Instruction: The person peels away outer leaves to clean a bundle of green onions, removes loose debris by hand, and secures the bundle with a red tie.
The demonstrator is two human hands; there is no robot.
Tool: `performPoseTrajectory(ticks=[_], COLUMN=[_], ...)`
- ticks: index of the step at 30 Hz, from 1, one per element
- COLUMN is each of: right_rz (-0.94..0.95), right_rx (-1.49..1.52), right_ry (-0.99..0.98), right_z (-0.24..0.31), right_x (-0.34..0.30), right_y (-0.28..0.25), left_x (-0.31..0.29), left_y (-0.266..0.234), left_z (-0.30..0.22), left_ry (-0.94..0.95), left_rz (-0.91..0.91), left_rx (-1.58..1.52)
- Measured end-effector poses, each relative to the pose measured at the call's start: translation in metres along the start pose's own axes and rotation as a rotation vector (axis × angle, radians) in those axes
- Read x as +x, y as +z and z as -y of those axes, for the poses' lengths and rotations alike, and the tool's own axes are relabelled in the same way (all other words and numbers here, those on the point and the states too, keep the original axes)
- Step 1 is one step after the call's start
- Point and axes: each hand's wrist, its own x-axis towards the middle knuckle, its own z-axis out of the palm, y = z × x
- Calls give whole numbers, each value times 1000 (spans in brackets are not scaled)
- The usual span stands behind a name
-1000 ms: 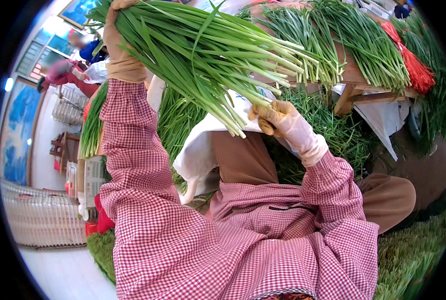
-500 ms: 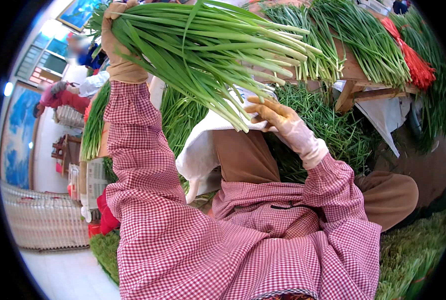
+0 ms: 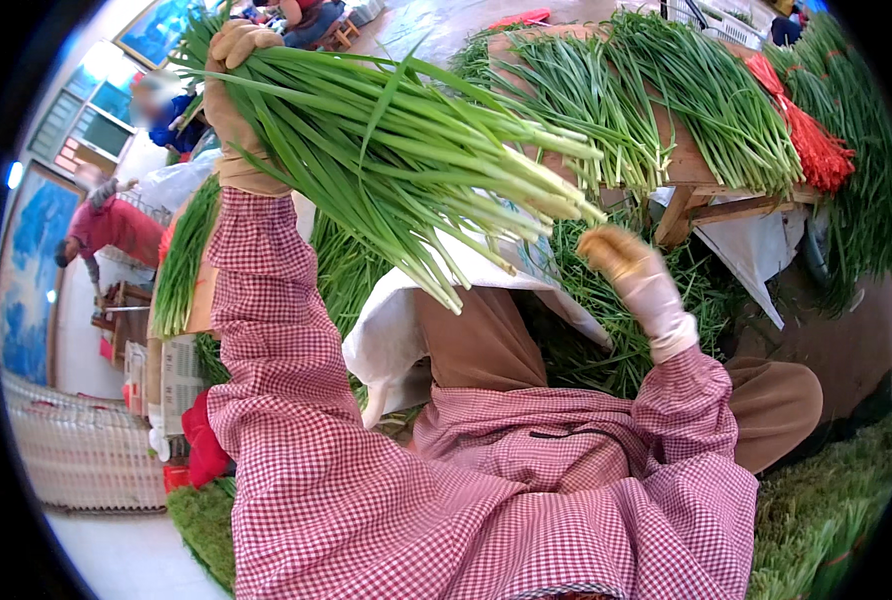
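My gloved left hand [image 3: 241, 95] is closed around the leafy end of a large bunch of garlic chives [image 3: 396, 150], raised at the upper left. The pale stem ends fan out to the right and downward. My gloved right hand [image 3: 636, 270] is just right of the stem tips, its fingers curled in and slightly blurred. What lies inside those fingers, if anything, is hidden. Below the bunch, a white cloth [image 3: 396, 300] covers part of my knee. Loose greens [image 3: 616, 345] are heaped behind and beneath my right hand.
On a wooden bench [image 3: 681, 150] at the upper right lie bunches of chives [image 3: 706, 105] and a bundle of red ties [image 3: 816, 145]. More chives [image 3: 186, 265] lie on a board at left. Two people work at the left, another at the top. White crates [image 3: 91, 445] stand at left.
My right hand has moved right and slightly down, off the stems, and its fingers have curled in. The bunch has swung so its stem ends hang lower, still in my left hand.
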Motion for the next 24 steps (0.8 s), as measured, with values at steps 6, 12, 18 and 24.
performPoseTrajectory(ticks=[6, 12, 18, 24], right_rz=[-172, 97, 3, -94], right_rx=[138, -373, -504, -229], right_ry=[-307, -283, -597, -647], right_z=[75, 122, 138, 136], right_x=[18, 19, 29, 41], right_y=[-28, -9, 22, 46], left_x=[9, 24, 30, 31], left_y=[-2, 17, 42, 53], left_z=[18, 55, 110, 142], left_ry=[-127, -58, 106, 159], left_rz=[100, -10, -248, -286], left_rx=[-8, 286, 623, 641])
